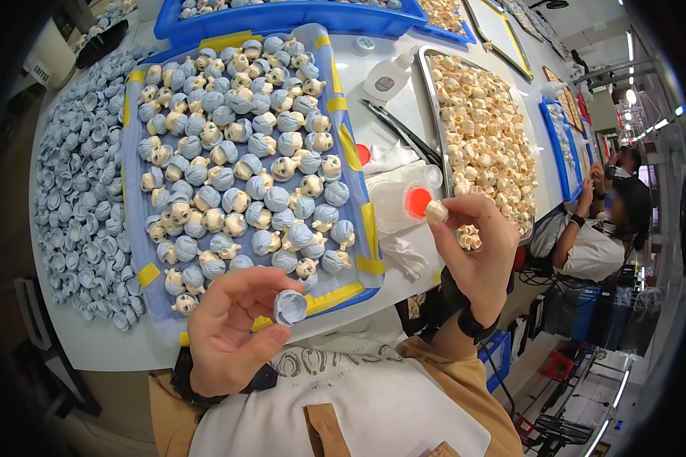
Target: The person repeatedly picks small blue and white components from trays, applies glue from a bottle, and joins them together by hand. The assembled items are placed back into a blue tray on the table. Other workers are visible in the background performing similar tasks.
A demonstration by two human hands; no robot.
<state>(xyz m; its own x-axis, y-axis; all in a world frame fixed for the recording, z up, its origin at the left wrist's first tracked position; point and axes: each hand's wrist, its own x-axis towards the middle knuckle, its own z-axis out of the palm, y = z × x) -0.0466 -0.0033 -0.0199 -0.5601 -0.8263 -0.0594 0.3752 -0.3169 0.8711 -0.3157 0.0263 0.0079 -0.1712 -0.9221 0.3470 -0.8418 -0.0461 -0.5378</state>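
Between thumb and fingers, my left hand [232, 327] pinches a hollow blue doll hair piece [290, 307], its open side facing up. My right hand [476, 251] holds a small cream doll face piece [436, 212] at its fingertips, beside a container with bright orange-red contents [417, 202]. Just beyond my left hand, a cloth-lined tray [151, 137] edged with yellow tape holds many assembled doll heads [240, 101] with blue hair. A metal tray [440, 114] full of loose cream face pieces [484, 129] lies beyond my right hand.
Loose blue hair pieces [84, 198] are heaped at the left. Between the trays lie a white bottle [389, 76], dark tweezers [404, 129] and crumpled white gloves [405, 257]. Blue bins [290, 17] stand at the back. Another person [594, 240] sits at the right.
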